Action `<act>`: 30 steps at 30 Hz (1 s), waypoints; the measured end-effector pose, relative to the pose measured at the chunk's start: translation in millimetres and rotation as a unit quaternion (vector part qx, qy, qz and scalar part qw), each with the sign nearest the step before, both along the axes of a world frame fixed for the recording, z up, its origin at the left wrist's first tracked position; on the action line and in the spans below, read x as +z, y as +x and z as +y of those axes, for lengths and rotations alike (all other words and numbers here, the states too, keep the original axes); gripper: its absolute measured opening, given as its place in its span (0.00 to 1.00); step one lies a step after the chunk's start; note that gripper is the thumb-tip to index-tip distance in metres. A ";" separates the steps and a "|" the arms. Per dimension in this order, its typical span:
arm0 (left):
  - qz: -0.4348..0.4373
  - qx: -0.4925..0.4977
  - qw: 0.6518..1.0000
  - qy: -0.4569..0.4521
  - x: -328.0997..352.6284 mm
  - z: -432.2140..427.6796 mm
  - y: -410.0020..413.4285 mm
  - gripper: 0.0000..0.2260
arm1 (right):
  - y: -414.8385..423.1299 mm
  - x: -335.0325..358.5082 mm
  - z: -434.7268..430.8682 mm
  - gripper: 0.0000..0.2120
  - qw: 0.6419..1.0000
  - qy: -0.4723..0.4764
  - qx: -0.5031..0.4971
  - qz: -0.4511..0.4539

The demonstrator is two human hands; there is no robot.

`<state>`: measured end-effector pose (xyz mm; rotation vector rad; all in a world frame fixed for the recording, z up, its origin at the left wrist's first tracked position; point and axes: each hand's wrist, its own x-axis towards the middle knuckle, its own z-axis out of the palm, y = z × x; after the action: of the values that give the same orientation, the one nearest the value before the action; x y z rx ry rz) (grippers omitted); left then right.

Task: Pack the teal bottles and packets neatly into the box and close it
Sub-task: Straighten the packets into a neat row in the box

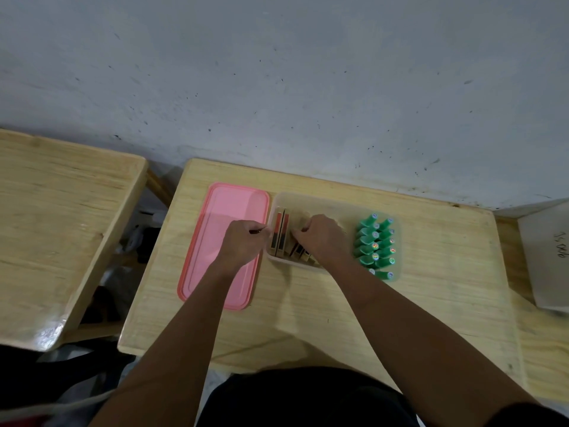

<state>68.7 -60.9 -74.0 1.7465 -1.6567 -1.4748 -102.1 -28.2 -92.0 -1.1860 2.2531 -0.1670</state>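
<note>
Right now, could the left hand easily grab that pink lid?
Probably yes. The left hand hovers right over the pink lid, which lies flat and uncovered on the table beside the box; nothing lies between them.

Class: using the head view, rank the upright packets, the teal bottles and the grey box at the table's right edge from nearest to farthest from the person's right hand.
1. Upright packets, just left of the right hand, inside the clear box.
2. Teal bottles, at the box's right end.
3. Grey box, far right.
</note>
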 end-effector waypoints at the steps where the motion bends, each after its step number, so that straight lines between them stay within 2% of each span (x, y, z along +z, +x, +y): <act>1: -0.003 0.000 1.000 0.000 0.4 0.3 0.0 0.12 | 4.2 0.1 -1.4 0.19 1.000 0.002 -0.004 0.006; 4: -0.006 -0.003 1.000 -0.002 0.6 0.9 -0.5 0.12 | 11.9 -1.2 -6.4 0.17 0.999 0.016 -0.029 -0.010; 7: -0.008 -0.004 1.000 -0.004 1.8 1.9 -0.5 0.11 | 15.8 -2.3 -6.4 0.21 0.997 0.008 -0.058 -0.041; 14: -0.002 0.001 1.000 0.006 3.0 1.9 -1.6 0.12 | 17.5 -2.7 3.7 0.16 0.980 -0.079 -0.161 -0.081; 19: -0.001 0.001 1.000 0.007 3.5 2.3 -1.4 0.11 | 14.3 -5.5 5.9 0.08 0.989 -0.074 -0.112 -0.065; 22: -0.001 -0.001 1.000 0.003 3.1 2.1 -1.4 0.11 | 11.5 -4.4 5.5 0.08 0.995 -0.052 -0.072 -0.041; 27: 0.001 0.000 1.000 -0.004 0.5 2.2 -1.4 0.12 | 7.3 -3.4 2.4 0.12 0.995 -0.027 -0.034 -0.088; 30: 0.003 0.001 1.000 -0.003 1.1 2.9 -1.2 0.11 | 3.6 -1.7 2.4 0.09 0.996 -0.017 -0.010 -0.083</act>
<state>67.5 -58.1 -72.9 1.7385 -1.6555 -1.4712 -98.4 -25.8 -93.7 -1.1240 2.1253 -0.3013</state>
